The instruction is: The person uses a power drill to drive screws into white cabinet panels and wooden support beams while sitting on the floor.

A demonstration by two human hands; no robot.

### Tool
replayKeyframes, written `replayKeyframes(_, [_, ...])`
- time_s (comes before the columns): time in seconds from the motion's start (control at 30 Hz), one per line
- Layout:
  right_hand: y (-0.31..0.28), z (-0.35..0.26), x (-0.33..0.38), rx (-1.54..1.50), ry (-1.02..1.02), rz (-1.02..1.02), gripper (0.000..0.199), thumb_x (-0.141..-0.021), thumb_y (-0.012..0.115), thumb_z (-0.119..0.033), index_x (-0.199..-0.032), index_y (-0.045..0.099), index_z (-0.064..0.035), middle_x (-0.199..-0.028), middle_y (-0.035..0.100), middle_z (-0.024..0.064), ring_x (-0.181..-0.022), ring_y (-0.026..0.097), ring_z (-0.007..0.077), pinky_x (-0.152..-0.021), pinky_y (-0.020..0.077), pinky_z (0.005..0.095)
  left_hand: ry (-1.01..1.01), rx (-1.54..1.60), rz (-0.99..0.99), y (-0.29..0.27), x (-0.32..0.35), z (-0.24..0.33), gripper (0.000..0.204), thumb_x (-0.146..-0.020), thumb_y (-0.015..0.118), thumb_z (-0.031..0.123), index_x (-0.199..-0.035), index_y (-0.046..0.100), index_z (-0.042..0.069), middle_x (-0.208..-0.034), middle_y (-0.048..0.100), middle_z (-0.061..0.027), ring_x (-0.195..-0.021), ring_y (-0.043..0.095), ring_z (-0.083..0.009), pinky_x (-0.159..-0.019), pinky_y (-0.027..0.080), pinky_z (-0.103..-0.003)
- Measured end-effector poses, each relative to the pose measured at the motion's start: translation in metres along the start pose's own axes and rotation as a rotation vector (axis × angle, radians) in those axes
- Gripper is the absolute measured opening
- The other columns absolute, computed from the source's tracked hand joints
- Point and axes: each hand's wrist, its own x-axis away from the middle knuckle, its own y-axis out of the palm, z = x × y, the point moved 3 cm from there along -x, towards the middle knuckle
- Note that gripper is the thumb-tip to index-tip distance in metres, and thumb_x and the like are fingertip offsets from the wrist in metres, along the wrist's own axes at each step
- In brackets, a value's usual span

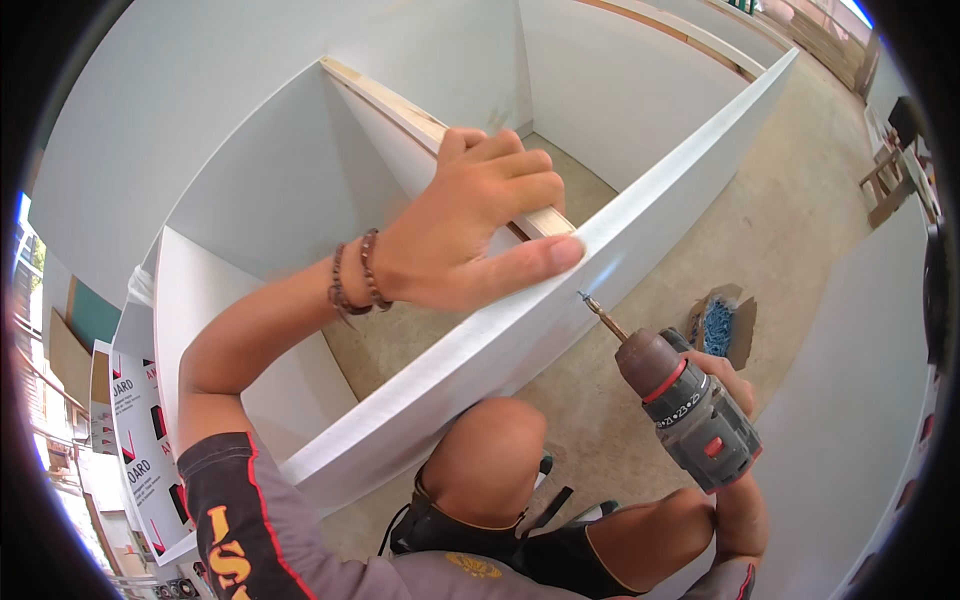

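Observation:
My left hand (485, 225) is closed over the wood-topped divider panel (395, 108), fingers curled round its end, with the thumb lying along the top edge of the long white board (430, 365). This board meets the divider's end at a corner under my hand. My right hand (730, 378), mostly hidden behind the tool, grips a grey and black cordless drill (690, 415). Its driver bit (607, 318) points up and left, meeting a small blue screw (582, 295) at the white board's outer face, near the joint.
A small open cardboard box (722, 325) of blue screws sits on the concrete floor (700, 250) beyond the drill. At right stands a large pale panel (850, 370). Printed boards (140, 450) lean at left. My bent knees (490, 455) are close beneath the white board.

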Motion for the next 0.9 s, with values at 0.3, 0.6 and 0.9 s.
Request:
replayKeyframes(0.3, [0.000,0.001,0.003,0.161,0.033,-0.018,0.046,-0.063,0.086,-0.014,-0.105,0.067,-0.0060,-0.095,0.071,0.0071,-0.083,0.069,0.0199,-0.077,0.0531,0.0309,-0.007,0.025,-0.145,-0.013,-0.009,-0.021,0.036,-0.092,0.057,0.034,-0.068,0.063,0.008,-0.059,0.053,-0.0074,-0.061,0.053,-0.0259,-0.058,0.039,-0.037])
replayKeyframes(0.6, [-0.018,0.035,0.042,0.304,0.135,-0.074,0.056,-0.060,0.088,-0.019,-0.110,0.063,-0.0101,-0.104,0.067,0.0089,-0.094,0.066,0.0231,-0.083,0.0523,0.0364,0.134,-0.051,0.414,0.011,0.002,-0.048,0.037,-0.084,0.065,0.027,-0.052,0.052,0.012,-0.051,0.047,-0.0010,-0.052,0.048,-0.0209,-0.046,0.034,-0.035])
replayKeyframes(0.9, [-0.015,0.054,0.051,-0.611,0.815,0.233,0.031,-0.087,0.055,-0.013,-0.102,0.065,0.0115,-0.096,0.068,0.0258,-0.087,0.068,0.0328,-0.084,0.0551,0.0406,0.008,-0.049,0.675,0.030,0.003,-0.046,0.048,-0.084,0.059,0.033,-0.041,0.052,0.013,-0.044,0.051,0.0002,-0.047,0.053,-0.0182,-0.052,0.040,-0.035])
